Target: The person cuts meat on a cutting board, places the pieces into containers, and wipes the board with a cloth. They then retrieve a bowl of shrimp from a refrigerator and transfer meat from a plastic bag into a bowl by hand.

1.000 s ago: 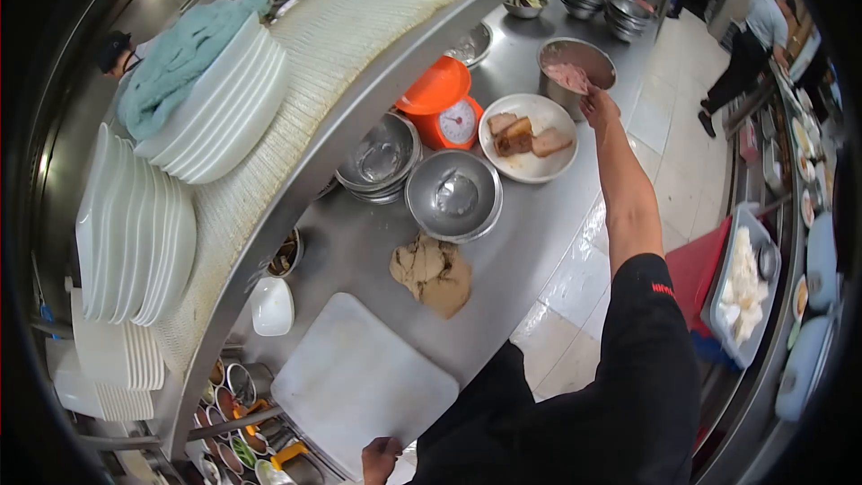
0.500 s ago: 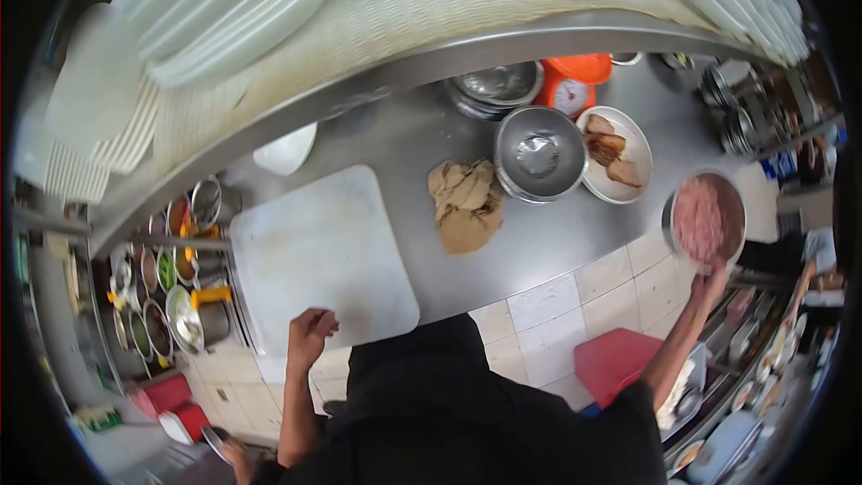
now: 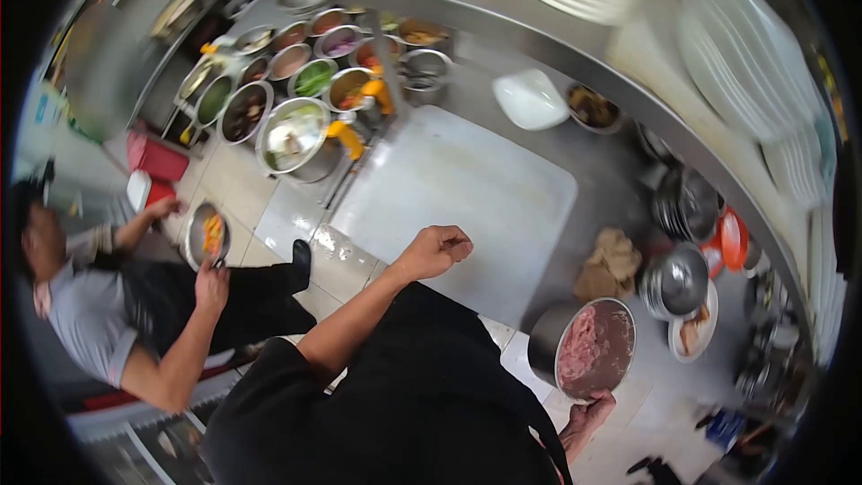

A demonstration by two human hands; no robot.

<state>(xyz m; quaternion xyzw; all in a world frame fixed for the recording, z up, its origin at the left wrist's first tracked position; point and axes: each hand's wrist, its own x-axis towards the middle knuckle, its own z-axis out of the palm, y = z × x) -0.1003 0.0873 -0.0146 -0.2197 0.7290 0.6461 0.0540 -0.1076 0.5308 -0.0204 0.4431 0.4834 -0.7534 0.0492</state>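
Carrying step, we judge. Lower right, our right hand [image 3: 589,413] pinches a metal pot [image 3: 544,346] rim; left hand [image 3: 431,252] curls, closure unclear. Next needs steadiness.

The steel desk [image 3: 606,181] carries 1 white cutting board [image 3: 467,189], 1 white dish [image 3: 530,99], 1 tan cloth [image 3: 611,265], metal bowls [image 3: 675,280] and 1 plate [image 3: 712,310].

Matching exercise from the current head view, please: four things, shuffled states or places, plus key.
Things
1. Right hand
2. Left hand
3. Steel pot
4. Crumpled cloth

States or places
A. Brown, lying on the counter
B. Contains pink meat
C. Loosely curled, nothing visible in it
D. Gripping a pot at its rim

Pairs: 1-D, 2-C, 3-B, 4-A
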